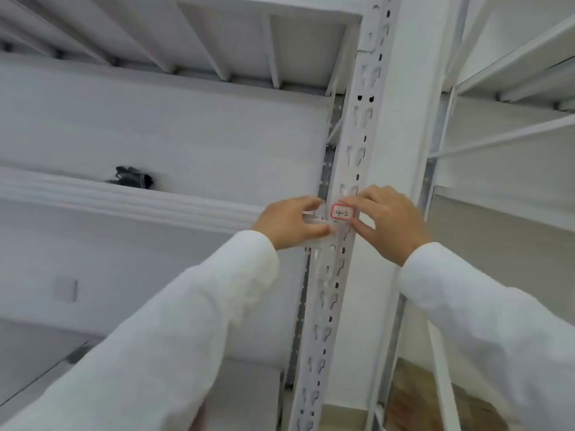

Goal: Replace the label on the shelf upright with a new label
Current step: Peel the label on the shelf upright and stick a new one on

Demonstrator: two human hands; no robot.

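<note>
Both the left hand (292,223) and right hand (390,220) pinch the red-bordered label (341,211) against the shelf upright (357,126)

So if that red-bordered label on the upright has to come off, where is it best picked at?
Probably at the right edge of the red-bordered label, coming in from the right. The label lies flat on the face of the upright, so only an edge or corner offers purchase. The right hand already has its fingers at that edge; the left hand sits beside the left edge.
</note>
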